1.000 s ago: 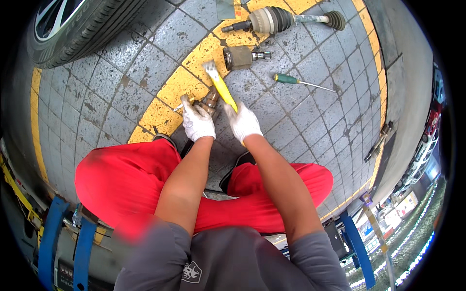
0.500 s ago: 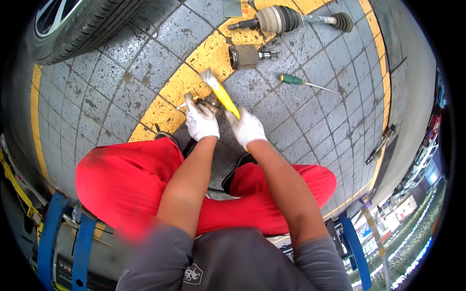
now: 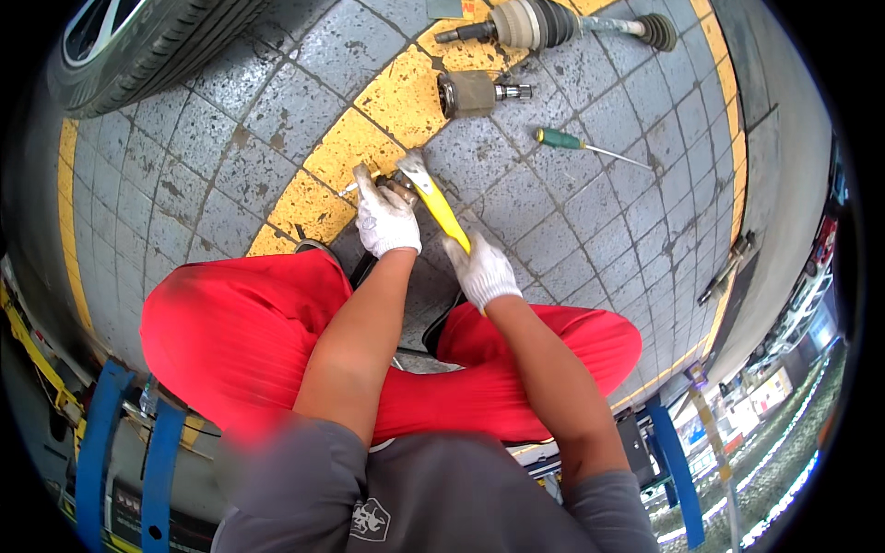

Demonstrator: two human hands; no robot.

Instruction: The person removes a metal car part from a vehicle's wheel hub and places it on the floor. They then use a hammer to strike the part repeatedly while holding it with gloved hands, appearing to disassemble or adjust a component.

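My right hand [image 3: 484,274], in a white knit glove, is closed round the lower end of a yellow-handled hammer [image 3: 445,217]. The hammer's silver head [image 3: 413,168] is beside a small brownish metal part [image 3: 400,188], which my left hand [image 3: 385,223] grips between my feet. I cannot tell whether head and part touch. That glove is white too, with dirty fingertips, and hides much of the part. A thin silver rod end [image 3: 348,190] and a brass-coloured piece [image 3: 372,170] show beside its fingers.
A CV joint housing [image 3: 468,94] lies on the tiled floor ahead, with a drive axle with rubber boots [image 3: 553,26] beyond it. To their right is a green-handled screwdriver [image 3: 562,138]. A wheel [image 3: 157,51] is at the far left. Blue metal posts [image 3: 161,470] flank me.
My right hand has moved down and right with the hammer, its head now lower and nearer the metal part. The left hand keeps its grip and has barely shifted.
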